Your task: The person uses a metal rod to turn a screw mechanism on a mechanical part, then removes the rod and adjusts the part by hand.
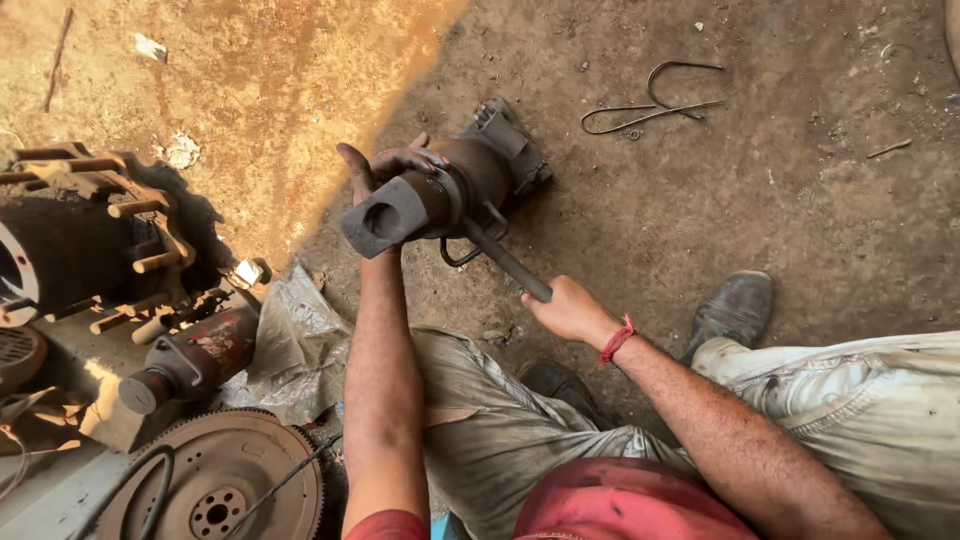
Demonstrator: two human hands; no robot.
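Observation:
A heavy, rusty cylindrical metal part [470,180] stands tilted on the dirt ground, its squared hollow end [385,218] pointing toward me. My left hand [385,165] wraps over the top of the cylinder near that end. My right hand [565,308] grips the end of a dark metal bar [505,262] that runs up to the side of the cylinder. A red thread is tied on my right wrist. My legs in grey trousers and dark shoes [735,310] are below the part.
At left lie a wheel hub with studs [120,230], a rusty motor-like cylinder [195,360], a toothed flywheel [215,480] and a crumpled plastic sheet [295,345]. Bent wire [650,105] lies on the ground at upper right.

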